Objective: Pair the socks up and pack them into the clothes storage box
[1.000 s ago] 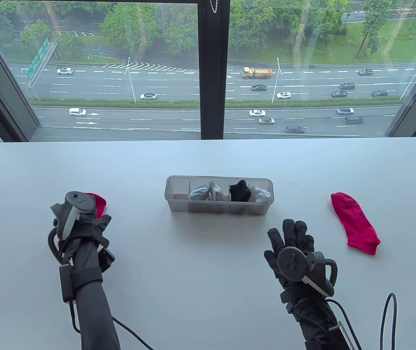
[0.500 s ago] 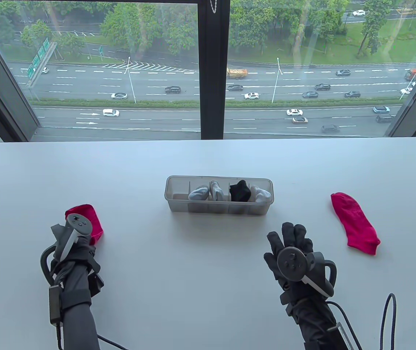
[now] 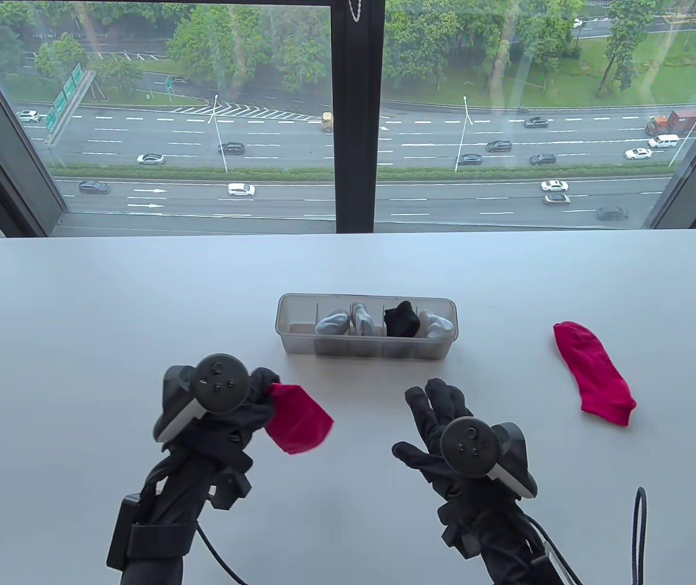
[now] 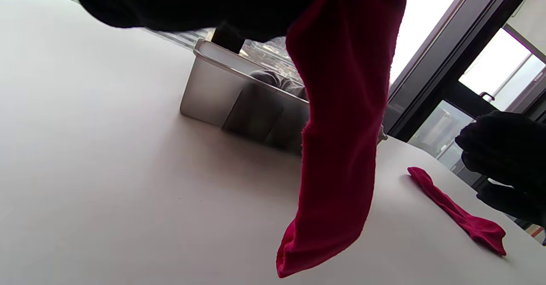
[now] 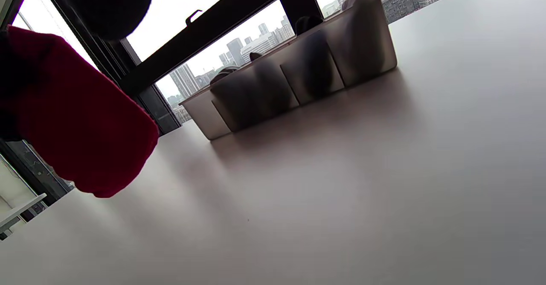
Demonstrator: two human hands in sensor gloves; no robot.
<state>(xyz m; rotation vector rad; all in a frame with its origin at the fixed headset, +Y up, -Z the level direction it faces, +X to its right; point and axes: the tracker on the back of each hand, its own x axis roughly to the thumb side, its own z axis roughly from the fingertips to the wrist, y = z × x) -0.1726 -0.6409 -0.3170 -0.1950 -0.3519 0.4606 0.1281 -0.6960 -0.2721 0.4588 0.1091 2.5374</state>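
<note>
Left hand pinches one red sock by an end, rest dangling w/ tip just above desk. Could slip out if pinch is shallow, or drag on desk. Right hand just right of it, fingers spread, holds nothing. Storage box beyond both hands, leftmost compartment apparently free, others filled. Second red sock flat, well right of right hand: long reach across, risk of bumping box or mismatched ends when pairing.
</note>
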